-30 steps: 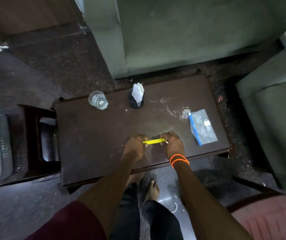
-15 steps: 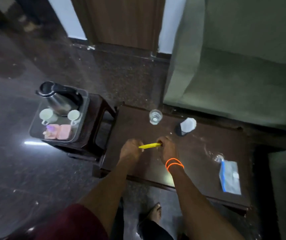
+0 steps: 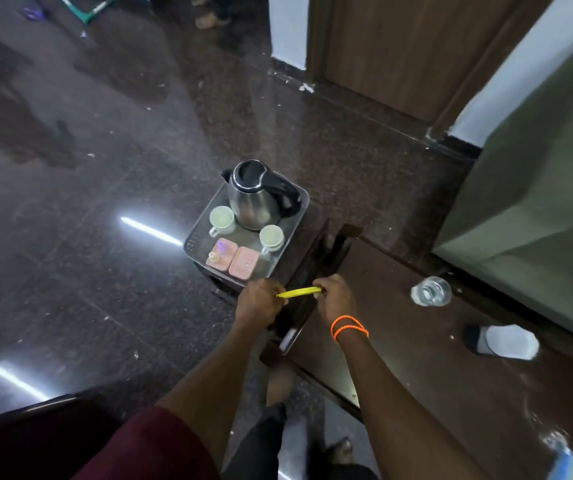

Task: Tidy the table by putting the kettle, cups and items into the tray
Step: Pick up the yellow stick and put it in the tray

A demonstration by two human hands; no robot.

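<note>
both hands — left hand (image 3: 258, 301) and right hand (image 3: 334, 296) — are pinching shut on the yellow sachet (image 3: 299, 292), having swung from the table (image 3: 451, 368) toward the tray (image 3: 197, 242) — likely drop-off next.

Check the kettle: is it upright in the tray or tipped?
Upright. The kettle stands on its base in the tray, lid on top, behind two cups.
</note>
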